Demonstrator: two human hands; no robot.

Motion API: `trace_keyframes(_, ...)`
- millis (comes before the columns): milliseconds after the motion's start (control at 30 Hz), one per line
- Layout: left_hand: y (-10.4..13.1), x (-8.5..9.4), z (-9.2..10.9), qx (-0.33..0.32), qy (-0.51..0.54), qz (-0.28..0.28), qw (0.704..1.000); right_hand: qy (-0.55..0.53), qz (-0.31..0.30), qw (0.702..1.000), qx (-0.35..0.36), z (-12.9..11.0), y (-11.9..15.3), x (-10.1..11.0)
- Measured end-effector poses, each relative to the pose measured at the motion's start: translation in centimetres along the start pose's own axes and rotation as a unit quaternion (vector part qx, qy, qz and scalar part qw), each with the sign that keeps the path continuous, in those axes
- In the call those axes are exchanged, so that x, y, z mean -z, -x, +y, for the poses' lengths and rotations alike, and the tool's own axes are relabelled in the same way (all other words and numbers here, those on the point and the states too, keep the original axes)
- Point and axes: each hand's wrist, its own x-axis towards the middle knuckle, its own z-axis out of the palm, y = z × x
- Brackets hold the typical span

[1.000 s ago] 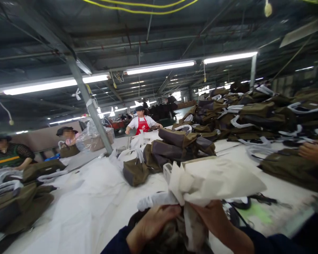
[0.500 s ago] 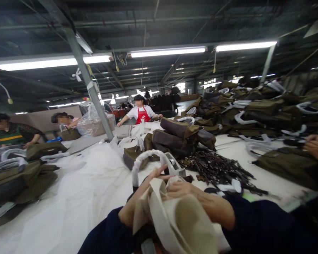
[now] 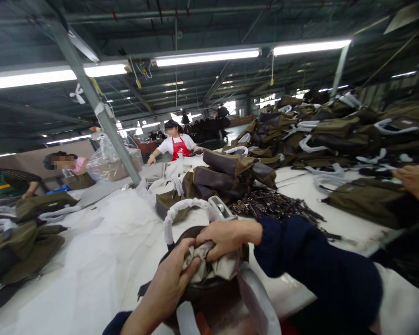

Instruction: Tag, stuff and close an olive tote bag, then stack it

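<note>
A dark bag (image 3: pixel 209 298) with white-wrapped handles (image 3: pixel 167 223) sits close in front of me, its zipped mouth facing up. Cream lining cloth (image 3: pixel 225 266) is bunched inside the opening. My left hand (image 3: pixel 174 274) grips the cloth at the left side of the mouth, thumb and fingers pressed on it. From the right, my right hand (image 3: pixel 223 237) curls over the same cloth, its fingers closed on a fold beside my left fingertips. The lower part of the bag is partly out of view.
Brown and olive bags (image 3: pixel 223 174) and a heap of dark metal-tipped straps (image 3: pixel 275 204) lie beyond. More bags (image 3: pixel 370 200) are at right, near another person's hand (image 3: pixel 417 184). White sheets (image 3: pixel 91 251) cover the left. A person in a red apron (image 3: pixel 180 146) stands across the table.
The cream cloth, earlier raised high and loose, is now bunched down in the bag's mouth. Both hands have moved with it. The view has shifted slightly right.
</note>
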Motion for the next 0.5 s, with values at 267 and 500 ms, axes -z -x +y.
trace_keyframes(267,-2.0,0.9,1.3,-0.088,-0.212,-0.047,0.972,-0.063,0.207,0.973,-0.077,2.1,8.2,-1.5)
trace_keyframes(500,-4.9,-1.2,4.0,-0.178,-0.155,-0.108,0.966,-0.131,0.365,0.912,-0.134,4.5,8.2,-4.6)
